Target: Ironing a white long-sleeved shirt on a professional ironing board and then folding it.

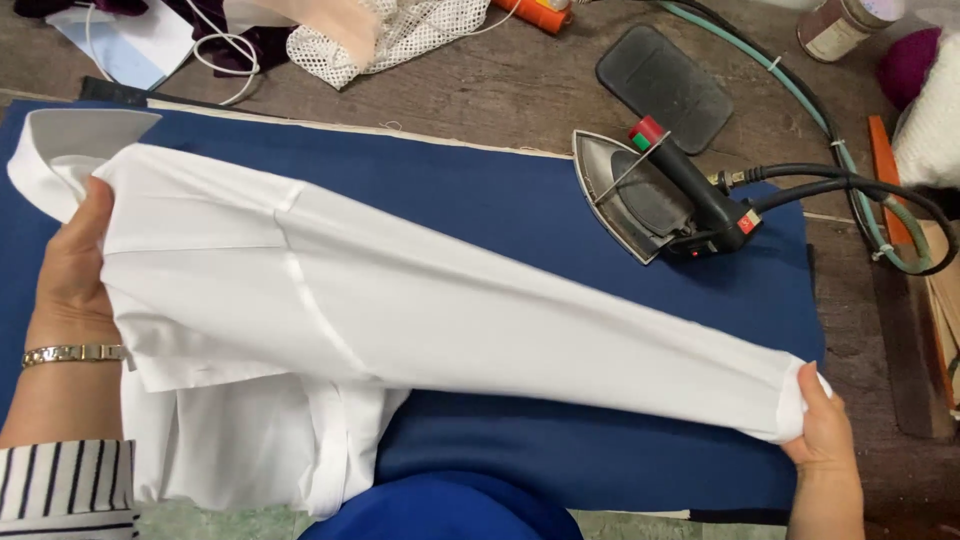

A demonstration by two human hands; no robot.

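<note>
A white shirt (330,290) lies spread on a blue padded ironing surface (480,200), one sleeve stretched out to the right. My left hand (72,265) grips the shirt near the shoulder, just below the collar (70,130). At the far end of the sleeve my right hand (825,425) pinches the cuff and holds it taut. A steam iron (660,195) rests tipped on its side at the back right of the blue surface, apart from both hands.
A black rubber iron rest (663,86) lies on the wooden table behind the iron. Hoses and a cable (850,180) run off to the right. White mesh fabric (400,35), cords and dark cloth sit at the back left. A jar (840,25) stands at the back right.
</note>
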